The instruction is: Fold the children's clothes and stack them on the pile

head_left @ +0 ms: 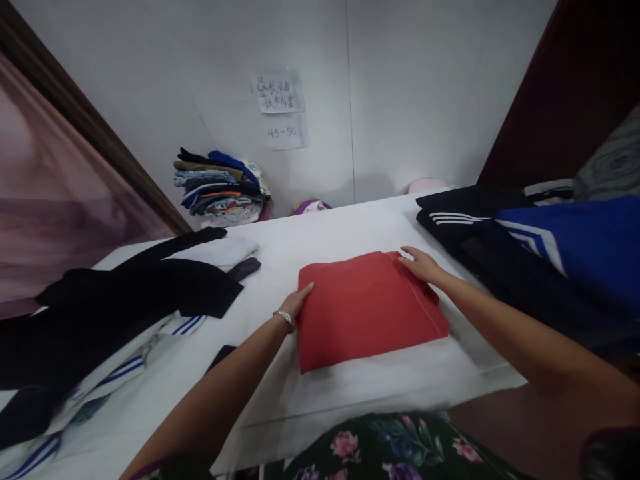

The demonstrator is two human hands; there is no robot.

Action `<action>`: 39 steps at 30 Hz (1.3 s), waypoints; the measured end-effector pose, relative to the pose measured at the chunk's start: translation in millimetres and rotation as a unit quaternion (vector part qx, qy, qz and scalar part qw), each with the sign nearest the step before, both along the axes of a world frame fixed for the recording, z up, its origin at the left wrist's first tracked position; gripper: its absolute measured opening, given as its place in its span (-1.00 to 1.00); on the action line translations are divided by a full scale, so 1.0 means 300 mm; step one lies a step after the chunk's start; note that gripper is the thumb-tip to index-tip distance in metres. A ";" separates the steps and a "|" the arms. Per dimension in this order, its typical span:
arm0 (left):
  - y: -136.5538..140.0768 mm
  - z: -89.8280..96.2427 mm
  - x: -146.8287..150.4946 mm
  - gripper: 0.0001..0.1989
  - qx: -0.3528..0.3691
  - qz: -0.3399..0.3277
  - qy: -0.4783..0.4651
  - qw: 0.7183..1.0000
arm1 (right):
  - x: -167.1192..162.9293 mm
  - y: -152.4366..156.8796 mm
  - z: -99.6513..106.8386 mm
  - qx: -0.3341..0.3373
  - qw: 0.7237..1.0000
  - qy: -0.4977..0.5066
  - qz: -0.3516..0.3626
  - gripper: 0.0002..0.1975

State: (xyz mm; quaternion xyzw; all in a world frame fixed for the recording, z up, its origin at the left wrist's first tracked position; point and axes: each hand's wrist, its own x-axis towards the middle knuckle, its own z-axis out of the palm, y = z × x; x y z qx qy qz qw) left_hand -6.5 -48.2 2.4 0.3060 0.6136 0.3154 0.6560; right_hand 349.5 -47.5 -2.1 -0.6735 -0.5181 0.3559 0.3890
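Your left hand (294, 304) grips the red cloth (367, 310) by its left edge, your right hand (424, 267) its far-right corner, seemingly on the desk (345, 230); pull both sides level, layers flush.

2 grips — 1 left grip (299, 303) and 1 right grip (421, 265) — and 1 folded red garment (370, 310). 1 white surface (280, 240). 2 heaps of clothes: 1 left-hand heap (150, 287) and 1 right-hand heap (505, 267), each overlapping too much for its pieces to be counted. 1 stack of folded clothes (223, 183), its layers too tightly pressed to number. 2 paper notes: 1 upper note (280, 95), 1 lower note (287, 132). 1 purple-and-white item (311, 207) and 1 pale pink item (427, 185), both partly hidden. 1 pink curtain (60, 180).
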 end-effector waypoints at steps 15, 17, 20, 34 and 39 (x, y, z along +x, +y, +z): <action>-0.025 -0.007 0.019 -0.73 0.075 0.054 0.054 0.994 | -0.159 0.015 -0.092 0.075 0.941 -0.231 0.237 -0.43; -0.028 -0.018 0.008 -0.67 0.066 0.056 0.019 0.996 | -0.148 -0.015 -0.071 0.095 0.958 -0.164 0.217 -0.52; -0.041 -0.023 -0.011 -0.58 0.044 0.016 -0.075 0.996 | -0.140 -0.137 -0.011 0.153 0.978 -0.058 0.133 -0.65; -0.019 0.198 0.052 -0.69 0.008 -0.036 -0.133 0.990 | -0.323 -0.733 -0.143 -0.141 0.866 0.458 0.141 -0.70; -0.022 0.252 0.075 -0.72 0.027 -0.035 -0.138 0.989 | -0.366 -0.627 -0.127 -0.026 0.820 0.561 0.113 -0.59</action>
